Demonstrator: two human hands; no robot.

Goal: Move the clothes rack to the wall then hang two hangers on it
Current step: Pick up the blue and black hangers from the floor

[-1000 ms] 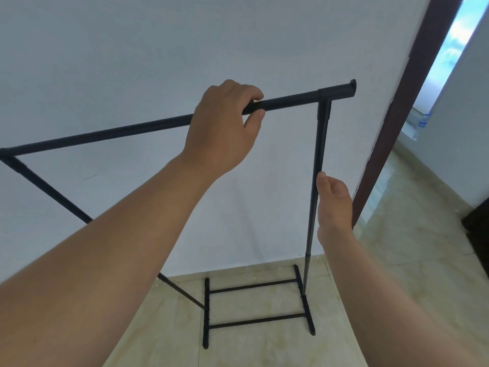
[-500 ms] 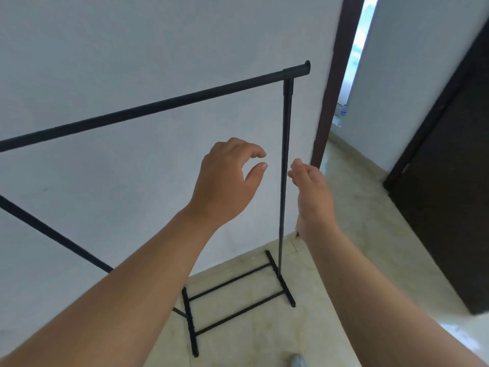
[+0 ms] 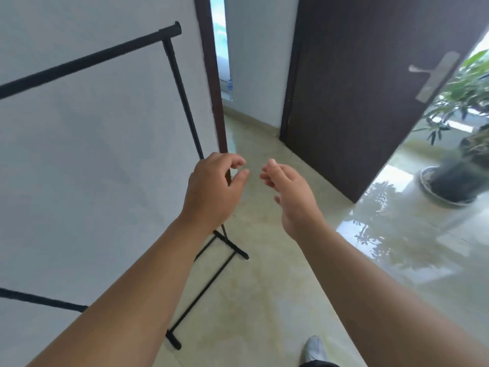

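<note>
The black metal clothes rack (image 3: 87, 59) stands close along the white wall (image 3: 92, 154) on the left, its top bar slanting up to the right and its foot on the floor. My left hand (image 3: 211, 189) hovers in front of the rack's right upright, fingers curled and apart, holding nothing. My right hand (image 3: 288, 192) is beside it to the right, open and empty, clear of the rack. No hangers show in the view.
A dark brown door (image 3: 370, 88) stands open on the right, with a potted plant (image 3: 457, 154) past it. A dark door frame (image 3: 211, 75) borders the wall's end. Glossy beige floor tiles (image 3: 277, 287) stretch ahead; my shoe tip (image 3: 313, 348) shows at the bottom.
Both hands let go of the rack and dropped away from it. My view has turned right, bringing the door and plant into sight.
</note>
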